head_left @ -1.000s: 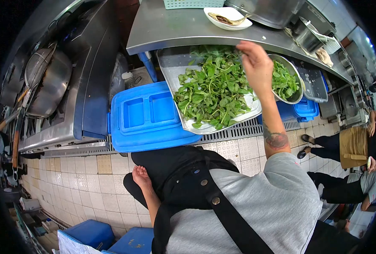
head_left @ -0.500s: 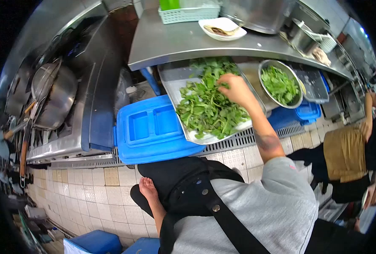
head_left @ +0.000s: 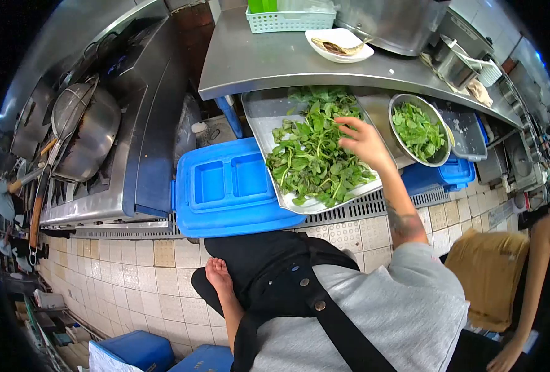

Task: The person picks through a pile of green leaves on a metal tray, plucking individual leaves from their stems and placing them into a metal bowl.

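Note:
Leafy green stems (head_left: 315,152) lie heaped in a metal tray (head_left: 256,118) beneath the steel counter's edge. My right hand (head_left: 363,141) is over the right side of the heap, fingers apart, with nothing visible in it. To its right, a round metal bowl (head_left: 439,159) holds loose green leaves (head_left: 417,129). My left hand (head_left: 219,273) rests by my knee, away from the greens, its fingers curled; whether anything is inside cannot be made out.
Left of the tray is a blue lidded bin (head_left: 225,211). A steel counter (head_left: 256,68) carries a white dish (head_left: 349,57) and a basket (head_left: 287,22). A stove with a wok (head_left: 92,142) stands left. Another person's arm (head_left: 535,279) is at right.
My right hand has lifted off the greens and moved slightly right, its fingers spreading. The view has shifted a little. The other person at right has moved closer and lower in view.

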Demonstrator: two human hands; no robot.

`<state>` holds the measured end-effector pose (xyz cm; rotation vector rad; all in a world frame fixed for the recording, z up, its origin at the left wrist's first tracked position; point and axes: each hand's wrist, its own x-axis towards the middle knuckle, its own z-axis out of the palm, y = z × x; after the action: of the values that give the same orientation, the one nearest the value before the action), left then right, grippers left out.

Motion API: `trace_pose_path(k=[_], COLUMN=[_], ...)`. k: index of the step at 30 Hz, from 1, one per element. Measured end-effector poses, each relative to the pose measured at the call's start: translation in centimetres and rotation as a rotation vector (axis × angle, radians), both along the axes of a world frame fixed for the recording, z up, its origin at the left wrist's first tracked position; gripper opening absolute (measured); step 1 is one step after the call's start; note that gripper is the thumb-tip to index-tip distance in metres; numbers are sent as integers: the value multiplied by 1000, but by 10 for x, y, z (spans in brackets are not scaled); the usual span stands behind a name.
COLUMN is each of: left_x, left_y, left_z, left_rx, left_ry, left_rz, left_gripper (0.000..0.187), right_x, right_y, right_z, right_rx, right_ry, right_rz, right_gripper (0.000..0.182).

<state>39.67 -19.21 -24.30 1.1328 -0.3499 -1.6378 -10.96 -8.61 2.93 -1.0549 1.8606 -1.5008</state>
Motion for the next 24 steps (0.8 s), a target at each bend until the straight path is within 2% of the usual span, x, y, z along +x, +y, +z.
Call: trace_pose_path(k=[2,3,7,10,15,18,21,22,24], left_x=[9,10,1,6,5,6,7,7,9], left_y=[5,4,-2,0,-1,-2,-2,-2,-2], left_z=[-1,-1,-5,-4,-4,-5,-4,-5,-7], left_rx=[-1,-11,-15,2,-45,9,6,3,1], left_ry=[1,-4,23,18,-3,13,16,25,44], left_rz=[-3,-26,-18,-10,-54,-39,-47,-51,-52], left_gripper=[19,19,19,18,18,19,19,20,20], right_x=[1,7,-1,5,14,11,11,9,13], right_y=[5,7,8,6,2,1,4,7,20], right_z=[25,38,40,38,33,25,24,15,14], right_rx=[-183,-287,-341,-319,-283,-207,180,6,33], right_ry=[-392,-436,-831,-694,-576,-446,104,799,1253], right_rz=[-37,6,138,174,137,102,-89,-174,-357], right_gripper=[40,37,39,38,54,49,45,44,37])
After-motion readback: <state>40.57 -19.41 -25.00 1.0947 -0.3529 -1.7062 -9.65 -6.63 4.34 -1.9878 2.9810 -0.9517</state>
